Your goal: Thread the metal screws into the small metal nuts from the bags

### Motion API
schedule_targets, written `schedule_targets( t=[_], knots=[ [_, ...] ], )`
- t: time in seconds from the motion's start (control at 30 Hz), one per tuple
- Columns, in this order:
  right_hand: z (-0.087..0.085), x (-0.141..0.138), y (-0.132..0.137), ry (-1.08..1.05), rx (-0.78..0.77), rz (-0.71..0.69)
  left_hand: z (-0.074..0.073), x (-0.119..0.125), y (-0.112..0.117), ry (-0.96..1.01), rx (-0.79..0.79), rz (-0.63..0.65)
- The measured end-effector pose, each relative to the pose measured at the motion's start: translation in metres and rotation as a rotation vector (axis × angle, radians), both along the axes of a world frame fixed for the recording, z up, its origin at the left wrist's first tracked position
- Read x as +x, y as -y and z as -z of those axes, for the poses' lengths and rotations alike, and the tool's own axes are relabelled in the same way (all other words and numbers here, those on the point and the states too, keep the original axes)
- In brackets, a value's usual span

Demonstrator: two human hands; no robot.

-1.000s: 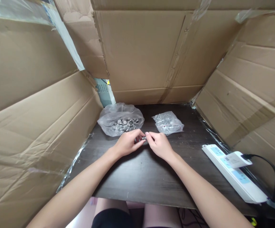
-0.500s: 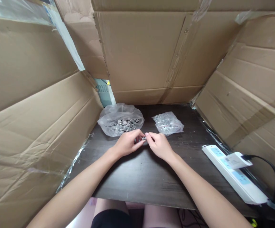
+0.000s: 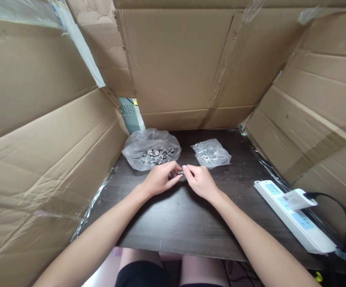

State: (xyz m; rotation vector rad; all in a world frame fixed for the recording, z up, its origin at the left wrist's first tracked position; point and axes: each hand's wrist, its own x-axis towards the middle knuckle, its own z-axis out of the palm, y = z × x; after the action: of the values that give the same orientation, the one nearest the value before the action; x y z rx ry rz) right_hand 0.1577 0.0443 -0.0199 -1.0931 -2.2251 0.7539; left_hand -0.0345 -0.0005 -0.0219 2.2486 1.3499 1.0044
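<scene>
My left hand [image 3: 161,180] and my right hand [image 3: 200,181] meet over the middle of a dark wooden table [image 3: 187,223]. Both pinch one small metal part [image 3: 180,172] between their fingertips. Just beyond the left hand lies a clear plastic bag [image 3: 151,148] holding several small metal pieces. Beyond the right hand sits a smaller clear bag [image 3: 211,153] of small metal parts.
Cardboard walls [image 3: 41,131] enclose the table on the left, back and right. A white power strip [image 3: 295,218] with a white plug and black cable lies at the right edge. My knees show under the table's near edge.
</scene>
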Motion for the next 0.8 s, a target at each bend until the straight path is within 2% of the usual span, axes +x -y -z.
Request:
schedule_targets(
  t=[0.37, 0.8],
  knots=[
    [-0.0076, 0.0027, 0.0031, -0.002, -0.077, -0.006, -0.0016, 0.0001, -0.0002, 0.006, 0.009, -0.008],
    [-0.0025, 0.0014, 0.0009, 0.027, -0.024, 0.009, 0.0012, 0.0003, -0.0009, 0.007, 0.007, -0.006]
  ],
)
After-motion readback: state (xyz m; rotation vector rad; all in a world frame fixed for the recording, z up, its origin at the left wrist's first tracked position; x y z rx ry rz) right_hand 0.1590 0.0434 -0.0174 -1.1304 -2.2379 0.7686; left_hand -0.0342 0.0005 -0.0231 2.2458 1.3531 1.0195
